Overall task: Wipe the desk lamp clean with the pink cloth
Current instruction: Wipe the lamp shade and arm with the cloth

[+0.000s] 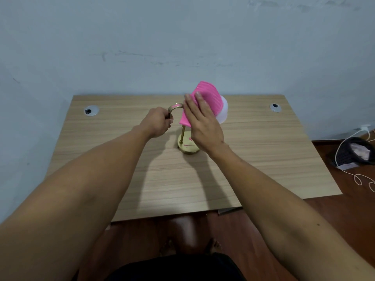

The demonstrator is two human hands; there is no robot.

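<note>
A small desk lamp stands near the middle of the wooden desk (263, 159). It has a round brass base (187, 146), a curved brass arm (176, 106) and a white shade (223, 112). My left hand (157, 123) is closed around the curved arm at its left end. My right hand (203, 122) presses the pink cloth (207, 98) flat against the shade, fingers stretched out over the cloth. The cloth covers most of the shade; only its right rim shows.
Two round cable grommets sit at the desk's back corners, one on the left (91, 110) and one on the right (275, 107). The wall is close behind the desk. On the floor at the right lie a dark bag (353, 151) and a white cable (359, 179).
</note>
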